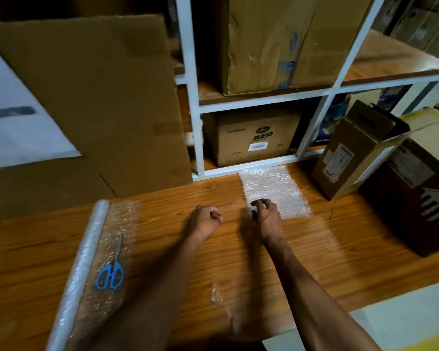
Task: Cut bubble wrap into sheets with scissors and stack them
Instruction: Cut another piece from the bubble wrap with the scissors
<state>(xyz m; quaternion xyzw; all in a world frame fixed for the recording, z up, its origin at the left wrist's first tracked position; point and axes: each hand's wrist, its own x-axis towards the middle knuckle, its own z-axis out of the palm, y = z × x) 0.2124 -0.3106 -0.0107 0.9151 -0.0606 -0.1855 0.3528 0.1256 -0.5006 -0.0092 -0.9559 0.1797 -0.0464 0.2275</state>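
A storeroom of cardboard boxes on white-framed shelves backs the brown wood-grain counter [238,249]. The clear bubble-wrap roll [86,262] lies left of the hands, its long axis running away from the person, with blue-handled scissors [111,271] resting on its unrolled flap. The cut clear bubble-wrap sheet [274,191] lies flat under the right hand [266,216], whose curled grip pinches its near edge. The left hand [205,220], loosely curled and holding nothing, is nearer the scissors, with bare counter between.
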